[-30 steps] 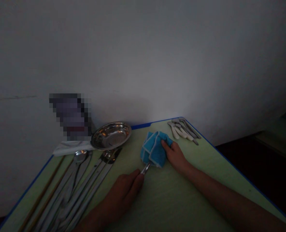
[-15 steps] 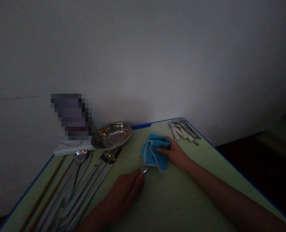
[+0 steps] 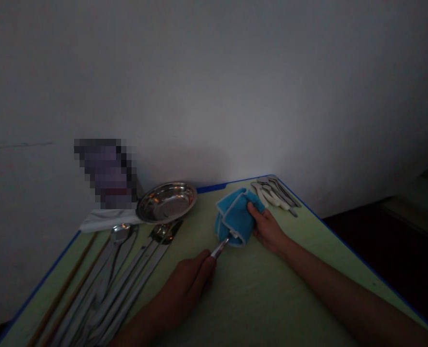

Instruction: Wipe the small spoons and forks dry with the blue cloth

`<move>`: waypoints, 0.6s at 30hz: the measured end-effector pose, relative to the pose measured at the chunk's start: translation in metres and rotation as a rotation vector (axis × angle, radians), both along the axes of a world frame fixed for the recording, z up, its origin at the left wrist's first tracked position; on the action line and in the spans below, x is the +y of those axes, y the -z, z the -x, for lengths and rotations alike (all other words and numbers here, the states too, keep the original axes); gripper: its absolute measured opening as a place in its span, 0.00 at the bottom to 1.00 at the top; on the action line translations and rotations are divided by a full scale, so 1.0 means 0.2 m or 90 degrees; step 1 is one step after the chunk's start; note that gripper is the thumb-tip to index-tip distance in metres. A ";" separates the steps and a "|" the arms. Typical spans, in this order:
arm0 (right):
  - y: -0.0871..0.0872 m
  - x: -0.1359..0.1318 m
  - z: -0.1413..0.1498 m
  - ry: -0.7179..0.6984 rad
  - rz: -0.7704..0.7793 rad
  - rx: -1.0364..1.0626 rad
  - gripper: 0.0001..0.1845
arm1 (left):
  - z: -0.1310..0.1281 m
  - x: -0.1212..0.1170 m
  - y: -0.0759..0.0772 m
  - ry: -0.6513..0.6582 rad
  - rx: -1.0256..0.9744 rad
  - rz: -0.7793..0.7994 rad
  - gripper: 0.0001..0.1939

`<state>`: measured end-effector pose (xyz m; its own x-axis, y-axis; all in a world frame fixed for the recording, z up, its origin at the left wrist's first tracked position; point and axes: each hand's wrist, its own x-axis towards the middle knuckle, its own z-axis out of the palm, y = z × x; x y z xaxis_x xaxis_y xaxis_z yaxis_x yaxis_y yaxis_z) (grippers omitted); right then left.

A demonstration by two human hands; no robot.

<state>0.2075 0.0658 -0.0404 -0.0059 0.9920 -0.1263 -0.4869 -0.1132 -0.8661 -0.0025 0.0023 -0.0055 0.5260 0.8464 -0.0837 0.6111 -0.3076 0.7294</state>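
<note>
My left hand [image 3: 194,277] is closed round a shiny metal piece of cutlery [image 3: 220,248]. Its far end runs into the folds of a light blue cloth [image 3: 239,217] with pale edging, so its kind is hidden. On the cloth's right side, my right hand [image 3: 270,230] grips the fabric, thumb on top and fingers mostly underneath. Both hands are over the middle of the light green table [image 3: 279,289]. Beyond my right hand lies a small group of utensils with white handles [image 3: 272,196].
Left of my hands lie several long metal spoons [image 3: 121,233] and knives [image 3: 176,230], with wooden chopsticks [image 3: 67,284] beside them. A shallow steel dish [image 3: 168,205] stands by the wall. Near it are a folded white cloth [image 3: 107,220] and a blurred-out upright object [image 3: 107,173].
The blue cloth has turned and lifted slightly, and it now wraps the far end of the metal piece. More of the metal shows between my left hand and the cloth.
</note>
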 end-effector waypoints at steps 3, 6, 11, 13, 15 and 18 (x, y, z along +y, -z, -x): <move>0.01 0.01 -0.01 -0.055 -0.049 -0.016 0.14 | 0.01 0.00 0.00 -0.015 -0.009 -0.005 0.15; 0.01 0.01 -0.03 -0.110 -0.105 -0.061 0.18 | 0.01 0.01 0.01 -0.011 -0.002 -0.016 0.15; -0.02 0.00 -0.06 -0.133 -0.154 -0.199 0.17 | 0.02 0.01 0.04 0.008 0.046 -0.047 0.14; -0.04 -0.01 -0.06 -0.118 -0.159 -0.250 0.15 | 0.02 0.01 0.04 0.006 0.044 -0.040 0.14; -0.04 -0.01 -0.05 -0.096 -0.145 -0.264 0.13 | 0.02 0.02 0.05 -0.009 0.032 -0.021 0.15; -0.02 -0.02 -0.04 -0.053 -0.104 -0.259 0.13 | 0.02 0.02 0.04 -0.033 0.011 -0.011 0.15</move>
<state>0.2153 0.0626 -0.0355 -0.0686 0.9974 0.0232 -0.0981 0.0164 -0.9950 -0.0069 0.0066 -0.0129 0.4806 0.8735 -0.0770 0.6389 -0.2887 0.7131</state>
